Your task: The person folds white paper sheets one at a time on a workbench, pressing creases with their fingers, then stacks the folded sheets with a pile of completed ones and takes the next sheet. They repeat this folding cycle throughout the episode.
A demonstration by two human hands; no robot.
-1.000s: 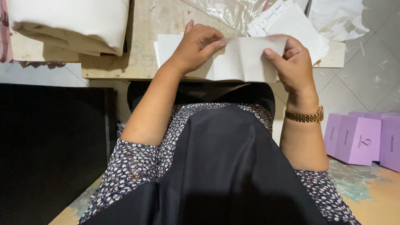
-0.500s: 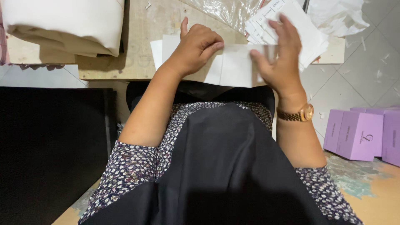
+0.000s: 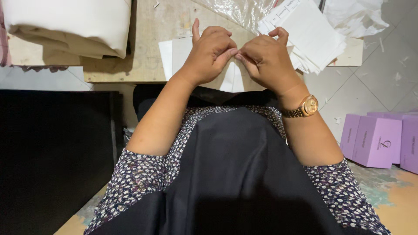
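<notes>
Cream cloth, a folded bolt [image 3: 65,21] of it, sits at the far left corner of the wooden worktop [image 3: 148,39], well apart from the work. Moving right, a white paper sheet [image 3: 178,54] lies flat near the worktop's front edge, mostly hidden under the person's hands. The left hand [image 3: 209,54] is curled, thumb raised, its fingertips pinching the paper's folded middle; the right hand [image 3: 267,61], wearing a gold wristwatch [image 3: 305,106], pinches the same spot, so both sets of fingertips meet over the crease. The paper looks thin and plain, with a white triangular flap showing just below the knuckles; how neat the fold is I cannot tell from here. My guess is that the fold could run crooked if either pinch slides, since so light a sheet creases wherever it is pressed, and it might tear under a hard pull. Further right, a loose fan of white sheets [image 3: 311,39] lies at the worktop's right edge beside crinkled clear plastic [image 3: 248,11]. Lilac boxes [image 3: 376,139] stand on the floor.
</notes>
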